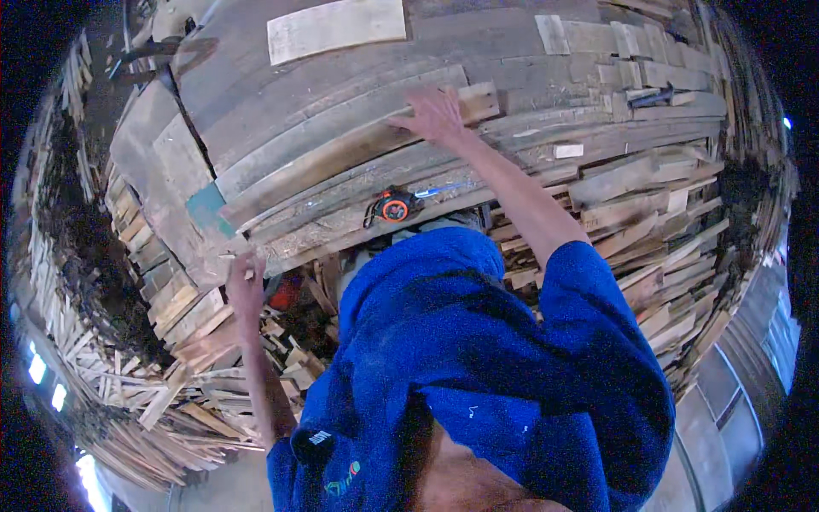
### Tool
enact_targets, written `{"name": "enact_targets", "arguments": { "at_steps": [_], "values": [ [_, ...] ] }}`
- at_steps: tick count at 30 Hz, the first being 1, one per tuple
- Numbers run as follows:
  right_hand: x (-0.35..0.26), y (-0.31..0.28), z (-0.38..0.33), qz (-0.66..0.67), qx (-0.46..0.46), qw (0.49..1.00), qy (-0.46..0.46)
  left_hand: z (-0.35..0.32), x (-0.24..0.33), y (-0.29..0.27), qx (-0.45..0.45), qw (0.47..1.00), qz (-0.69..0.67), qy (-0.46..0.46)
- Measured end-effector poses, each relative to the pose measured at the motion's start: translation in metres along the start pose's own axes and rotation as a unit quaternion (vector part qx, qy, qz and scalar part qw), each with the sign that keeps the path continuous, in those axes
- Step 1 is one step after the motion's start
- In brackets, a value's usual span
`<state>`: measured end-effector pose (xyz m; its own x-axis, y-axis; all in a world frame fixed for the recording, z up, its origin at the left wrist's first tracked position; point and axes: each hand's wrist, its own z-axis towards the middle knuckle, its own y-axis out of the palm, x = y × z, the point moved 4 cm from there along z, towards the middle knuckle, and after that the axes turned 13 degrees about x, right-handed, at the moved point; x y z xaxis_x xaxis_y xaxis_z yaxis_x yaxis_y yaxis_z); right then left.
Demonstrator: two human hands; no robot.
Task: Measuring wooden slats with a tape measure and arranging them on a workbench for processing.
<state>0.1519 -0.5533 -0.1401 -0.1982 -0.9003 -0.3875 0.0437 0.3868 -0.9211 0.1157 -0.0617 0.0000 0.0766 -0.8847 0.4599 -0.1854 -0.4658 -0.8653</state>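
Observation:
My right hand lies with fingers spread on a long wooden board, toward its right end. My left hand is by the near left corner of the worktable, its fingers curled together; whatever they may hold is too small to make out. Between my hands, at the table's near edge, sits a black and orange tape measure. Beside it lies a thin blue and white pen-like thing. Another long plank runs along the far side of the board.
A pale board piece lies at the far side of the worktable. Short wood pieces and a dark tool are at the right. Stacked wood offcuts and a scrap heap flank me. A teal patch marks the left.

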Motion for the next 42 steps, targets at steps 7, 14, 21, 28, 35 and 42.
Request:
{"name": "enact_targets", "arguments": {
  "at_steps": [7, 14, 21, 28, 35, 42],
  "values": [
    [-0.003, 0.02, -0.003, -0.003, -0.059, 0.998, 0.006, -0.046, -0.05, 0.018, -0.017, 0.996, 0.089, -0.001],
    [-0.004, 0.035, -0.01, -0.007, 0.005, 1.0, -0.007, -0.044, -0.038, 0.026, 0.054, 0.988, 0.141, -0.03],
    [-0.005, 0.028, -0.014, -0.008, 0.04, 0.999, -0.018, -0.043, -0.034, 0.028, 0.072, 0.977, 0.201, -0.023],
    [-0.011, 0.018, -0.006, -0.004, -0.065, 0.998, -0.004, -0.045, -0.047, 0.031, 0.056, 0.963, 0.26, -0.044],
    [-0.013, 0.014, -0.002, 0.002, -0.101, 0.995, 0.011, -0.043, -0.046, 0.03, 0.075, 0.97, 0.227, -0.051],
    [-0.011, 0.013, 0.004, -0.019, -0.138, 0.99, 0.012, -0.044, -0.057, 0.035, 0.093, 0.967, 0.236, -0.025]
  ]
}}
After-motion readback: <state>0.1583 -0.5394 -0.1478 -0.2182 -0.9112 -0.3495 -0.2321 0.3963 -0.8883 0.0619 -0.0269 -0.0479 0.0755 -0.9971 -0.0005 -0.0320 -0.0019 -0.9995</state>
